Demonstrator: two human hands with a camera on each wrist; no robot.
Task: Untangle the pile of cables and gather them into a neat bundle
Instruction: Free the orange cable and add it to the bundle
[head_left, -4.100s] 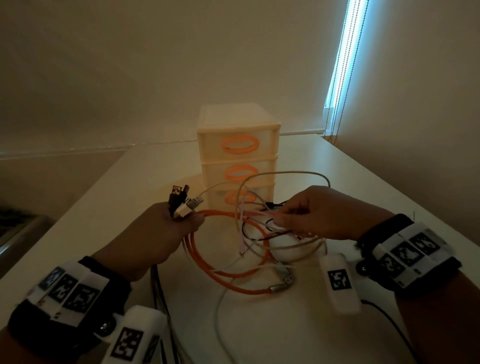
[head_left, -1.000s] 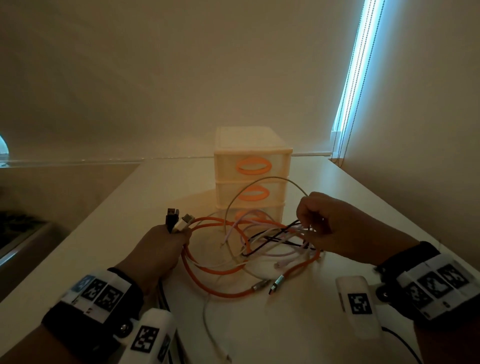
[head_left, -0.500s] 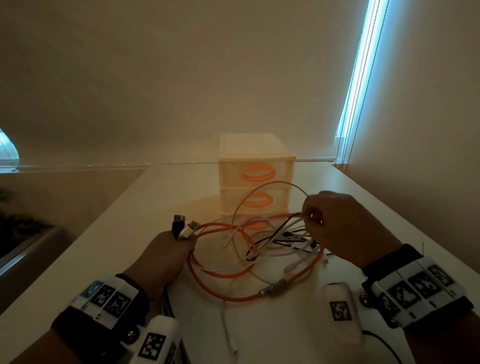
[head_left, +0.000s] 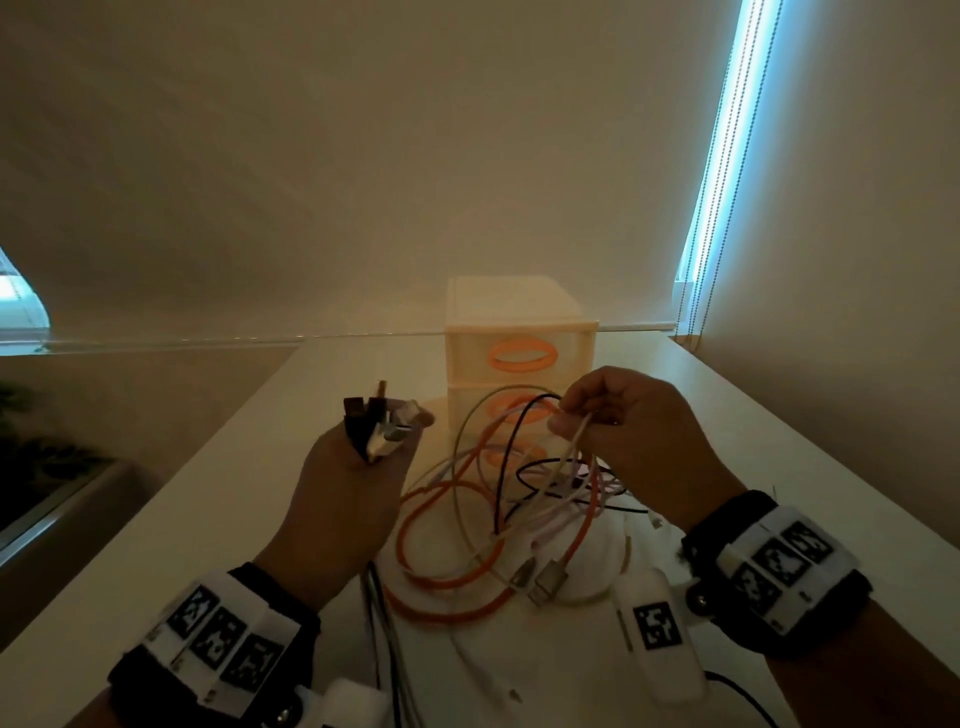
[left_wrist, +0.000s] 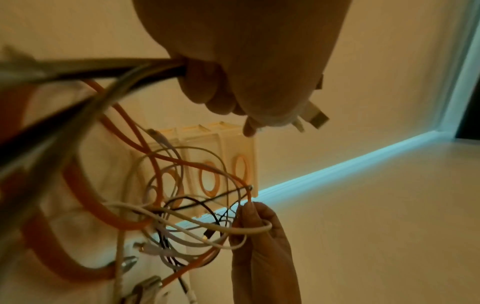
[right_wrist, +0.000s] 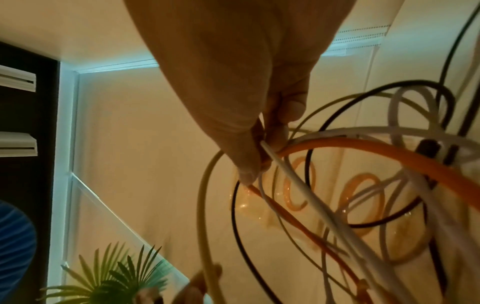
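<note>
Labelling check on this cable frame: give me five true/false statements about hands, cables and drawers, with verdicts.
1. The left hand grips a cluster of cable plugs that stick up out of its grip. True.
2. The right hand is open and touches nothing. False: it pinches several cable loops.
3. The thick orange cable lies partly on the table. True.
4. The drawer unit has blue handles. False: they are orange.
5. All the cables are already in a neat bundle. False: loops cross each other loosely between the hands.
</note>
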